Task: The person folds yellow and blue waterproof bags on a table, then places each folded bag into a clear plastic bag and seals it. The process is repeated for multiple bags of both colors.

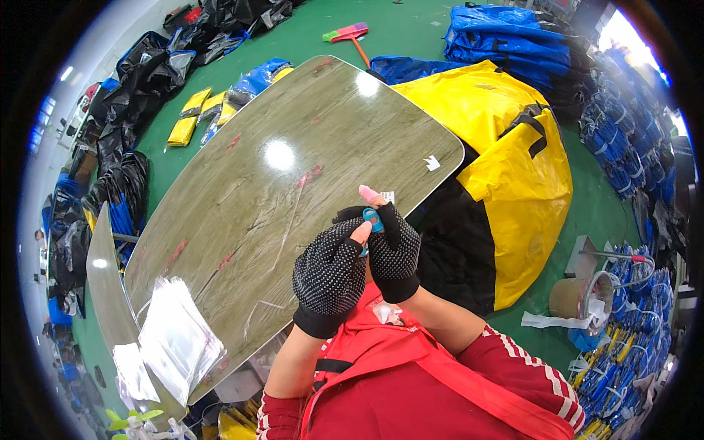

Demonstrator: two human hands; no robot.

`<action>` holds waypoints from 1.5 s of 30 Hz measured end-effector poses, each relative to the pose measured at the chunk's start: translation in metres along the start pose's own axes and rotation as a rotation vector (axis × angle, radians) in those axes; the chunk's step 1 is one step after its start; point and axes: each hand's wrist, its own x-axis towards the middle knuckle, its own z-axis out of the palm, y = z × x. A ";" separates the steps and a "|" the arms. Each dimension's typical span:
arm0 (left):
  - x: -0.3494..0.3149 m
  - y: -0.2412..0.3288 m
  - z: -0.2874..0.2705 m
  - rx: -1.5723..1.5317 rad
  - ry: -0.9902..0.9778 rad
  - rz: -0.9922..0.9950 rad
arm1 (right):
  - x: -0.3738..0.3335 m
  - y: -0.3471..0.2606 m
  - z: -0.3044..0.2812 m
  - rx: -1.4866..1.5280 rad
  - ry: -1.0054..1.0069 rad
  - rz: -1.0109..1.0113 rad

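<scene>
over the table edge (411, 192) — both gloved hands — left hand (331, 273), right hand (393, 249) — pinch a small blue object (372, 219).

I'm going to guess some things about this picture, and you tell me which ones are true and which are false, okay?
1. Both hands wear black dotted gloves with open fingertips. True: left hand, right hand.
2. The hands hold a small blue thing between them. True.
3. The floor is red. False: the floor is green.
4. A big yellow and black bag lies beside the table. True.
5. The stack of clear plastic bags sits on the far end of the table. False: it is at the near left end.
</scene>
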 end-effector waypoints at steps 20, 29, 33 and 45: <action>-0.003 -0.021 -0.021 -0.050 -0.253 -0.070 | -0.004 0.008 -0.012 -0.680 -0.168 -0.420; -0.012 -0.011 -0.017 0.113 -0.258 -0.126 | 0.002 0.010 -0.007 -0.687 -0.075 -0.552; -0.008 -0.011 -0.015 0.198 -0.298 -0.135 | 0.003 0.007 -0.007 -0.705 -0.102 -0.584; -0.015 -0.023 -0.013 0.035 -0.206 -0.056 | -0.009 0.017 0.002 0.117 -0.302 0.093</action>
